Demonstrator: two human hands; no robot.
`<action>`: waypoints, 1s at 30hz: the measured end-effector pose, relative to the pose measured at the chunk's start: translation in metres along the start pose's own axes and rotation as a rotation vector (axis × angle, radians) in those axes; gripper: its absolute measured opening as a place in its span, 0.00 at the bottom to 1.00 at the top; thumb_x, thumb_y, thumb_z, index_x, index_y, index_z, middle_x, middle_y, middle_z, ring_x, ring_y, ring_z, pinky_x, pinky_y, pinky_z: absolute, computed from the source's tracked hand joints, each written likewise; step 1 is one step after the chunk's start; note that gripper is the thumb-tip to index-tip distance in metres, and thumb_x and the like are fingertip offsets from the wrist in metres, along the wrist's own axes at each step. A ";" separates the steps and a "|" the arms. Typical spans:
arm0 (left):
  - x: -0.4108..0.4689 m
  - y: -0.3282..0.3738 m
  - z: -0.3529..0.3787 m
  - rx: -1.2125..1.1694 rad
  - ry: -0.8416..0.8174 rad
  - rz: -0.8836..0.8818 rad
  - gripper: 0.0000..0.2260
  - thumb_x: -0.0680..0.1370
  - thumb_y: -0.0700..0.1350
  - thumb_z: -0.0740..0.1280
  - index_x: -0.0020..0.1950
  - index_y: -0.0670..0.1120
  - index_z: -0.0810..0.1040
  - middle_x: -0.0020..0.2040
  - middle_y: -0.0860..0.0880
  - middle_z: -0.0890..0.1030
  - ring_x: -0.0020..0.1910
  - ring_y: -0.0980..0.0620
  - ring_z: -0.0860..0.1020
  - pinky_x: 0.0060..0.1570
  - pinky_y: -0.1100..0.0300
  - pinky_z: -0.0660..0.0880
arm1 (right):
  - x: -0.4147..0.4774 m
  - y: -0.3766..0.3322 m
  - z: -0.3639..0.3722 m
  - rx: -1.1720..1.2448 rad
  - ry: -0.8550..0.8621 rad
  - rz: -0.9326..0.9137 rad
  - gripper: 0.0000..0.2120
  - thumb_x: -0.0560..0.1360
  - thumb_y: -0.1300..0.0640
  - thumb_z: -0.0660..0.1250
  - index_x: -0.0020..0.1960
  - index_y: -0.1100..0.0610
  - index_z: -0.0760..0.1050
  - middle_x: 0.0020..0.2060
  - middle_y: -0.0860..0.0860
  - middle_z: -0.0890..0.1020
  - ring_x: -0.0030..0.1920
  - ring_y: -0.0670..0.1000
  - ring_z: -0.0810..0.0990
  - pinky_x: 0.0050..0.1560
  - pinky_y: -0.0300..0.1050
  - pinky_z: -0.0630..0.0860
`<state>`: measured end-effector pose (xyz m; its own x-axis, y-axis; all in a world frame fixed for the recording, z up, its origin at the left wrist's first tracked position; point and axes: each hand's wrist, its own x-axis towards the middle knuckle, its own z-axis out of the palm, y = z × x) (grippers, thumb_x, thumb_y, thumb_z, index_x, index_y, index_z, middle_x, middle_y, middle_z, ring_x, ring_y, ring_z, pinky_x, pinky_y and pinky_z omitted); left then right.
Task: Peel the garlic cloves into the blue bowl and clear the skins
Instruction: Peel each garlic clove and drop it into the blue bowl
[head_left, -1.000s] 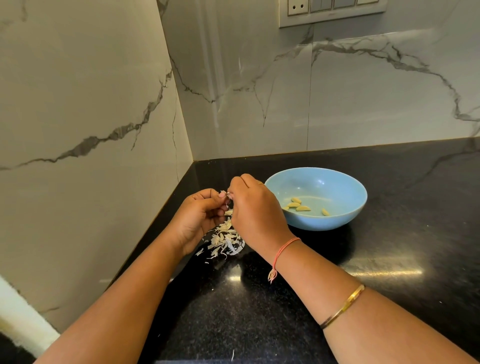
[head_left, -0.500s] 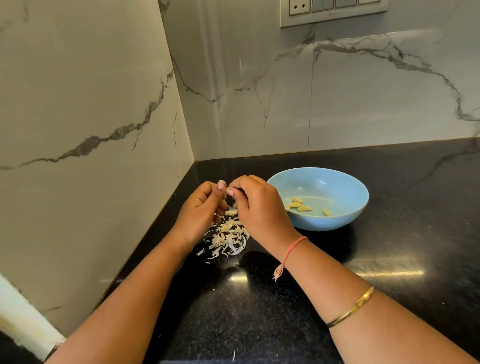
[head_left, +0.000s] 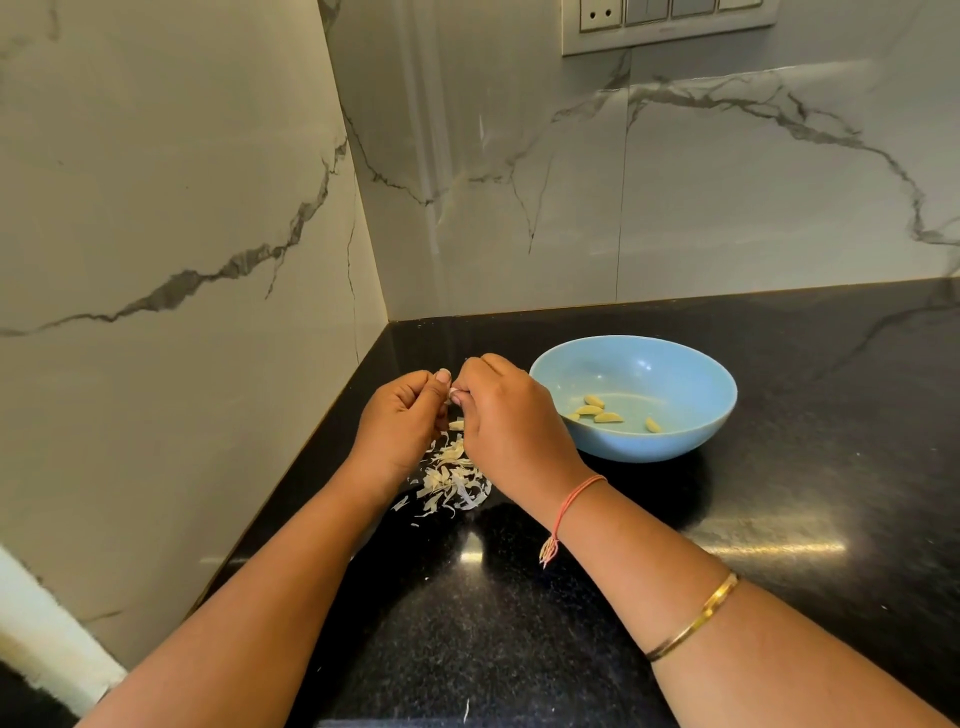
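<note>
Above the skins (head_left: 451, 478), both hands, left (head_left: 396, 426) and right (head_left: 511, 423), pinch seemingly one garlic clove (head_left: 453, 397).

Blue bowl (head_left: 649, 448) upright, peeled cloves (head_left: 608, 417) inside — papery skins (head_left: 452, 480) heaped left, clove (head_left: 453, 399) held above.

White marble walls (head_left: 208, 156), black counter (head_left: 831, 519), switch panel (head_left: 670, 21).

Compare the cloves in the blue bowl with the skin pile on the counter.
The peeled cloves are plump and yellowish; the skins are thin, pale, curled flakes. The cloves lie scattered inside the blue bowl; the skins lie heaped on the black counter. Both lie loose.
</note>
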<state>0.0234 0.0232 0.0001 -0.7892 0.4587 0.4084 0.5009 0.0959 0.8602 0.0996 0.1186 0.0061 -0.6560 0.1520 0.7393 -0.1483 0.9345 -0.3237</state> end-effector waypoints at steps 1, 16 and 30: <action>0.000 0.001 0.001 -0.012 0.005 -0.013 0.17 0.81 0.45 0.59 0.32 0.47 0.73 0.22 0.57 0.71 0.24 0.61 0.68 0.29 0.65 0.66 | 0.000 -0.001 0.000 -0.024 -0.001 -0.006 0.03 0.70 0.67 0.70 0.42 0.63 0.75 0.37 0.57 0.78 0.34 0.53 0.74 0.32 0.33 0.63; -0.002 0.008 -0.004 -0.305 0.039 -0.160 0.09 0.79 0.36 0.61 0.50 0.49 0.77 0.44 0.49 0.82 0.42 0.55 0.80 0.40 0.64 0.77 | 0.003 0.005 -0.001 0.106 0.088 0.086 0.07 0.76 0.65 0.62 0.51 0.64 0.78 0.44 0.58 0.80 0.41 0.55 0.78 0.39 0.41 0.71; -0.004 0.009 -0.005 -0.157 0.045 0.016 0.05 0.76 0.39 0.68 0.46 0.47 0.82 0.44 0.46 0.84 0.43 0.48 0.81 0.43 0.59 0.81 | 0.001 0.007 0.002 0.136 0.117 0.124 0.09 0.79 0.59 0.61 0.50 0.62 0.78 0.44 0.56 0.80 0.41 0.49 0.74 0.40 0.38 0.69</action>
<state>0.0289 0.0179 0.0079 -0.7982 0.4190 0.4329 0.4550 -0.0517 0.8890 0.0959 0.1243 0.0034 -0.5863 0.3070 0.7497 -0.1752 0.8555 -0.4873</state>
